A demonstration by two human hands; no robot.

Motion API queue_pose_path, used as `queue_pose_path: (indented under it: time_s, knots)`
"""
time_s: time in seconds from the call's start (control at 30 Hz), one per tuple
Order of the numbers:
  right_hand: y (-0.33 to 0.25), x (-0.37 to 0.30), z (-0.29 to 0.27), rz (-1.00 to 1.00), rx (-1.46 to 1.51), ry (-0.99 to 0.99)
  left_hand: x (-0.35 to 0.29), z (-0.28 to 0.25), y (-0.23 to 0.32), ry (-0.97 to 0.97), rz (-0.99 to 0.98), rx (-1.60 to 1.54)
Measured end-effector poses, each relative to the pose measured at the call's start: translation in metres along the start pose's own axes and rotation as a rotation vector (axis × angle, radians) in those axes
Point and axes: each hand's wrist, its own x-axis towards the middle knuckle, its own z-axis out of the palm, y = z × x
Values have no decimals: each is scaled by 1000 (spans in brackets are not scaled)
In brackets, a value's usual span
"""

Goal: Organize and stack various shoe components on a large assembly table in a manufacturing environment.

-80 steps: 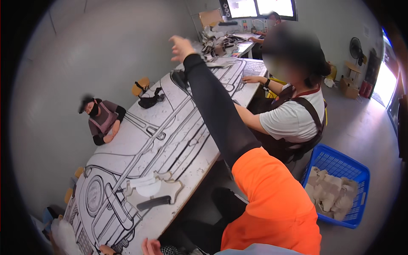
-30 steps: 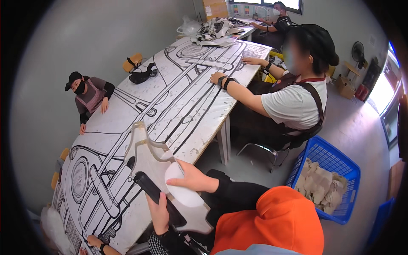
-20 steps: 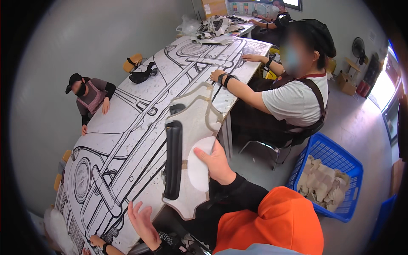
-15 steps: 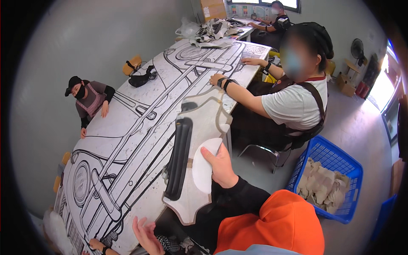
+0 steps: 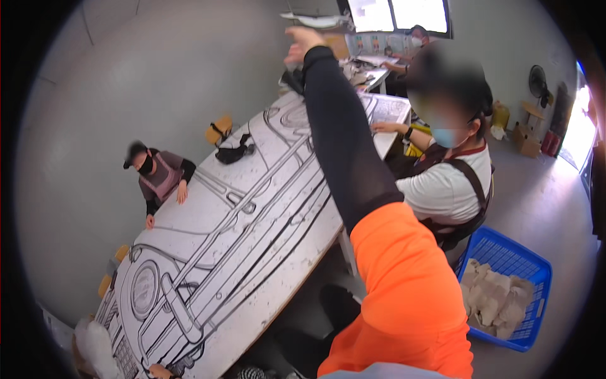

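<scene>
My right hand (image 5: 305, 44) reaches far out over the table's far end, its black sleeve stretched across the view. Its fingers are extended and loosely parted, with nothing visible in them. Just above and beyond the fingertips is a pale flat piece (image 5: 315, 21), seen nearly edge-on and blurred; it looks apart from the hand. Below the hand, a dark object (image 5: 293, 81) shows at the far end of the table, partly hidden by my sleeve. My left hand is out of view. The long white table (image 5: 252, 297) carries bold black line drawings.
A masked co-worker (image 5: 451, 183) sits close on the right; another (image 5: 165, 177) stands across the table. A third person sits at the back by the window. A blue basket (image 5: 505, 252) of beige pieces stands at right. A black pouch (image 5: 235, 150) rests on the table's far side.
My right arm has swung up and forward, and the pale panel with black padding has left my hand. My left hand has dropped out of view. The view has tilted up.
</scene>
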Motion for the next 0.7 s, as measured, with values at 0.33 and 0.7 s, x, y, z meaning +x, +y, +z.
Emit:
queue_pose_path:
  time_s: [0.33, 0.7]
  knots:
    - [239, -44, -49, -180, -724, -251, -21, 32, -112, -171, -95, 27]
    - [428, -352, -56, -172, -756, -498, -50, 40, -83, -365, 147, 367]
